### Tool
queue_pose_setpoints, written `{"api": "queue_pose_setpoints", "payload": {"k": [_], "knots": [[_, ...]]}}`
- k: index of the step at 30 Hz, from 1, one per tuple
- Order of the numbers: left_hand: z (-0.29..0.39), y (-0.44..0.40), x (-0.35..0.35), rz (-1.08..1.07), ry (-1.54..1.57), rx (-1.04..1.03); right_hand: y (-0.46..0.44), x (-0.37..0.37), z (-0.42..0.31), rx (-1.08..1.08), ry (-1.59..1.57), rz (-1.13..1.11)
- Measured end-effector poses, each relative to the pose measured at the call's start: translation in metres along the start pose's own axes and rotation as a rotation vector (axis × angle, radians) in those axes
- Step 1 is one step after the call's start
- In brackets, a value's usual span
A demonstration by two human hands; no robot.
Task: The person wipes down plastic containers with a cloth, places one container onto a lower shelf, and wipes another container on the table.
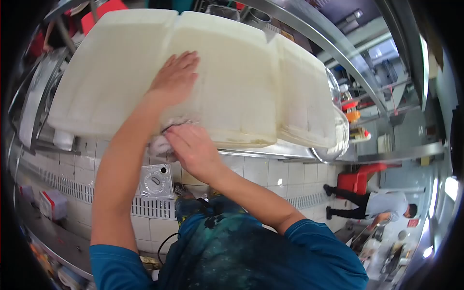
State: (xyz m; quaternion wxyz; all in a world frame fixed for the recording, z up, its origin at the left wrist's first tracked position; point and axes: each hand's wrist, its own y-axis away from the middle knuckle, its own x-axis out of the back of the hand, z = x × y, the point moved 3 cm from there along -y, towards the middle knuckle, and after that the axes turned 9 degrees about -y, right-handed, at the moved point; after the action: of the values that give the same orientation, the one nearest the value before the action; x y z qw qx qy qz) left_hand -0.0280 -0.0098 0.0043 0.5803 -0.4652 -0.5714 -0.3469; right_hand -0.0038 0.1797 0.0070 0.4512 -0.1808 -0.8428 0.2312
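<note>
Thick off-white cutting boards (227, 72) lie side by side across the counter in front of me. My left hand (176, 77) rests palm down on them near the seam, fingers stretched out and holding nothing. At the boards' near edge, my right hand (194, 147) is closed on a crumpled, whitish cloth (162, 146). Part of the cloth is hidden under my fingers, and it touches the edge of the board.
A square metal tin (156, 181) stands on the tiled floor below. Right of the boards are a round metal basin (333, 152) and several bottles (354, 116). Farther right, a person (384, 205) stands near a red plastic chair (360, 180). A steel shelf frame (309, 29) runs behind.
</note>
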Motion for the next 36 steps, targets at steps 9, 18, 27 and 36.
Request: {"api": "queue_pose_setpoints", "payload": {"k": [9, 18, 27, 36], "knots": [[0.015, -0.008, 0.007, 0.074, 0.063, 0.013, 0.112, 0.171, 0.065, -0.261, 0.298, 0.089], [0.050, -0.035, 0.017, -0.190, -0.019, 0.221, 0.043, 0.076, 0.026, -0.074, 0.026, 0.016], [0.066, -0.030, 0.003, 0.012, -0.081, 0.411, 0.133, 0.208, 0.074, -0.298, 0.044, 0.167], [0.075, 0.026, 0.005, 0.091, -0.094, 0.331, 0.192, 0.228, 0.108, -0.783, -1.879, 0.926]]}}
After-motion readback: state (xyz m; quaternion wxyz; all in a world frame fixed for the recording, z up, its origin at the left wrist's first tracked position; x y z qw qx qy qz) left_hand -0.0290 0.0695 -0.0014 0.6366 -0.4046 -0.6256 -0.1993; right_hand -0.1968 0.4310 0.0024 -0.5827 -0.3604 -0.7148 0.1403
